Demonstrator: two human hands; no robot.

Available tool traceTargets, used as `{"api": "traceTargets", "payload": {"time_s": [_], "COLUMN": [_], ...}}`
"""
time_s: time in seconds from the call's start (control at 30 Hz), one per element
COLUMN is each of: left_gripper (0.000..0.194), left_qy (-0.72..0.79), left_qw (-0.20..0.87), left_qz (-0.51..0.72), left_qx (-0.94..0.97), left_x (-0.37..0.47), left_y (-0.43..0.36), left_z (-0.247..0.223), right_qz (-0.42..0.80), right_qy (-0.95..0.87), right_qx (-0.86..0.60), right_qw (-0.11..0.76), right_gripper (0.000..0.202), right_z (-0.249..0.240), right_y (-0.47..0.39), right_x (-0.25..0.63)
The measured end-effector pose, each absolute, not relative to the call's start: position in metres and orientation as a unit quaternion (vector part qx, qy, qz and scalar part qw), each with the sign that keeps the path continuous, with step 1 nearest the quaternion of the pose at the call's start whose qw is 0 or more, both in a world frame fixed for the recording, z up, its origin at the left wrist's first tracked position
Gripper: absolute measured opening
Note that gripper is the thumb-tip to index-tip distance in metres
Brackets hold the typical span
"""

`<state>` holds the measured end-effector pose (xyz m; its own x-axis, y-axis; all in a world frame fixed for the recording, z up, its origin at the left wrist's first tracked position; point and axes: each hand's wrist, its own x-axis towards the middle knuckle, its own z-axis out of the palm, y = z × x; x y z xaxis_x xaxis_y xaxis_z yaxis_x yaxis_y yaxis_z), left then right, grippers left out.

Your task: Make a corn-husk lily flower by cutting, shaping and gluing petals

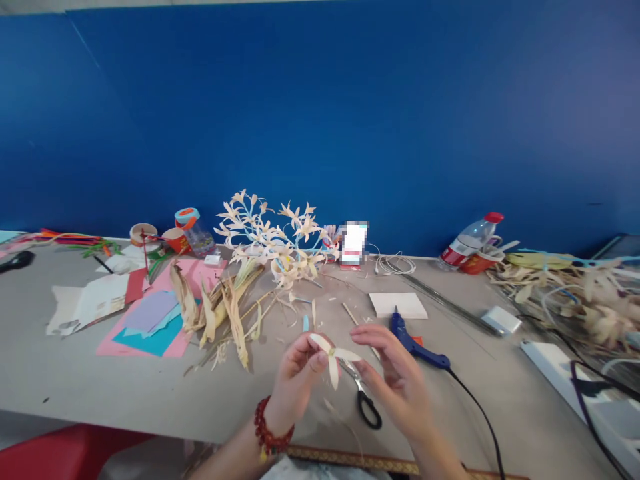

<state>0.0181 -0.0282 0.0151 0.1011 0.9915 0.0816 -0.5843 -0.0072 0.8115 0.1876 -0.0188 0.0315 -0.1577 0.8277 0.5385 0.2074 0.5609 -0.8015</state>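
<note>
My left hand (301, 373), with a red bead bracelet (270, 427) at the wrist, pinches a small cream flower (332, 359) between thumb and fingers. Its narrow petals look like dried corn husk and spread out from the centre. My right hand (395, 377) is just to the right, fingers apart and curved, close to the tip of one petal; whether it touches is unclear. Beneath the hands, scissors with black handles (369, 408) lie partly hidden. A blue hot glue gun (415, 343) rests beyond my right hand, its nozzle by a white pad (399, 305).
Finished husk flowers on pale blue stems (273, 240) stand at the back, beside dried corn husks (233, 313) and coloured paper (155, 327). A phone (355, 243) leans by the blue wall. A tilted bottle (470, 241), metal wires (450, 303) and a power strip (575, 387) are rightward.
</note>
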Motion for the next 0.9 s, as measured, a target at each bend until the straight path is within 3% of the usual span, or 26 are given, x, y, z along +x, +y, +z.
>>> {"api": "traceTargets", "payload": {"time_s": [0.17,0.5,0.9], "left_gripper": [0.023,0.027,0.025], "left_qy": [0.254,0.205,0.225], "left_qw": [0.706,0.796,0.840], "left_qz": [0.598,0.537,0.458], "left_qx": [0.282,0.187,0.185], "left_x": [0.023,0.025,0.025], "left_y": [-0.025,-0.021,-0.021], "left_z": [0.023,0.020,0.019], "right_qz": [0.362,0.466,0.670], "right_qy": [-0.651,-0.570,-0.443], "right_qx": [-0.371,-0.372,-0.334], "right_qw": [0.554,0.565,0.494], "right_gripper": [0.007,0.014,0.021], "right_z": [0.027,0.025,0.027], "right_y": [-0.017,-0.013,-0.013], "right_x": [0.175,0.161,0.162]}}
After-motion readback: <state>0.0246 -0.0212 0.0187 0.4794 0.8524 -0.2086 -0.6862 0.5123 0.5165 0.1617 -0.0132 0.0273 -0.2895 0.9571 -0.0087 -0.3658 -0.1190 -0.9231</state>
